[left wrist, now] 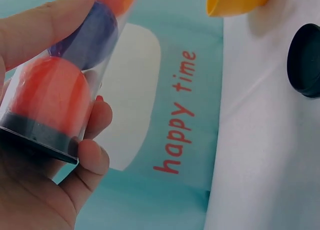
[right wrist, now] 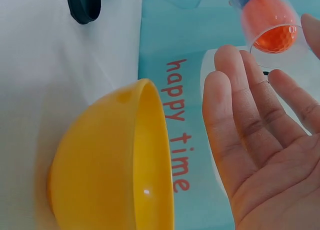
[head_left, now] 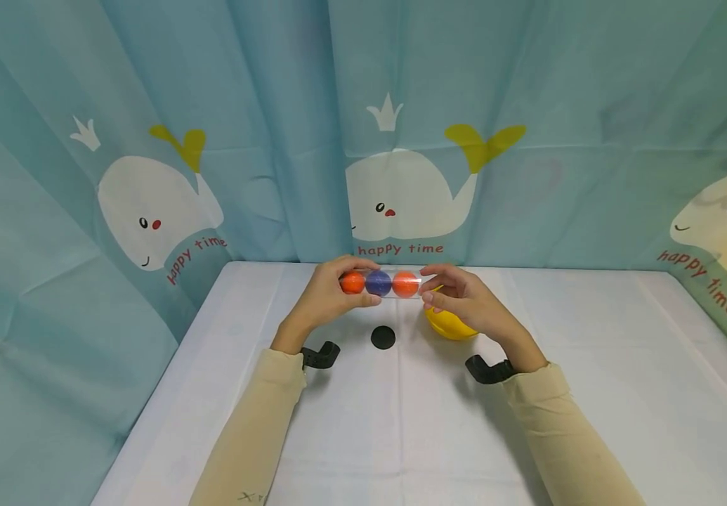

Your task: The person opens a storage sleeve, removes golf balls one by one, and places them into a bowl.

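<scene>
Though behind right hand (head_left: 464, 299), bowl (head_left: 448, 325) half-hidden.

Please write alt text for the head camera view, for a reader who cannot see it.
Two hands hold a clear tube level above a white table: the left hand grips one end, the right hand is at the other. Inside are orange, blue and orange balls; a yellow bowl and black cap lie below.

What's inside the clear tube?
The clear tube holds three balls: orange ball, blue ball, orange ball. The left hand's fingers cover its capped end.
</scene>
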Available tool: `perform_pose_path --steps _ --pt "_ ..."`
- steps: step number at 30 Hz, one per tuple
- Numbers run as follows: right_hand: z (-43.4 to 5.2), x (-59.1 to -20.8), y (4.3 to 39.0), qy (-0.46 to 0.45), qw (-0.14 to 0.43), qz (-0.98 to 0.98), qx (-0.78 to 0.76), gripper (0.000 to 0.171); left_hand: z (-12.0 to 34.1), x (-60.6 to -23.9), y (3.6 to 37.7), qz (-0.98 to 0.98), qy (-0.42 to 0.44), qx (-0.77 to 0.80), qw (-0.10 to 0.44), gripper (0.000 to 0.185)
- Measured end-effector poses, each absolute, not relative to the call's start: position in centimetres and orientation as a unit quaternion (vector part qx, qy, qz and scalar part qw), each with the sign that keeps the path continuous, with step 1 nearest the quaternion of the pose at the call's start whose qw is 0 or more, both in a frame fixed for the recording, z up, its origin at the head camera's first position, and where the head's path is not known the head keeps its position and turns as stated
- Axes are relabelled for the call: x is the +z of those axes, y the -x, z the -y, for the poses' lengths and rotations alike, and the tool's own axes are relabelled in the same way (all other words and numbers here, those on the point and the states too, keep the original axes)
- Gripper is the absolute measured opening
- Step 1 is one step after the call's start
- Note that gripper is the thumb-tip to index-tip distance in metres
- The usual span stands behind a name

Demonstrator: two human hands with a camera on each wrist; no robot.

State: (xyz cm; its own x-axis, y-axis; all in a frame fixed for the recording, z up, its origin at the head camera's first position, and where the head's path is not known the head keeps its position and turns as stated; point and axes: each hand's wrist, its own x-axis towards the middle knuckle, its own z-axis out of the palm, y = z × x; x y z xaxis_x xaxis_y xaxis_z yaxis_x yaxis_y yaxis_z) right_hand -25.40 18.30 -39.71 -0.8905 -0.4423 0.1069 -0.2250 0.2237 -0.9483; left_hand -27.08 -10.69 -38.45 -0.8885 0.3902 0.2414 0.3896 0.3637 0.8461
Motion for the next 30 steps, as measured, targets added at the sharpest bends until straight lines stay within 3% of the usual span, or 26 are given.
perform_pose_path --steps 30 --pt "-18.5 -39.7 25.4 0.199 0.074 -0.799 -0.563 0.043 11.0 -39.2 27.6 -0.828 -0.256 0.497 -0.037 0.046"
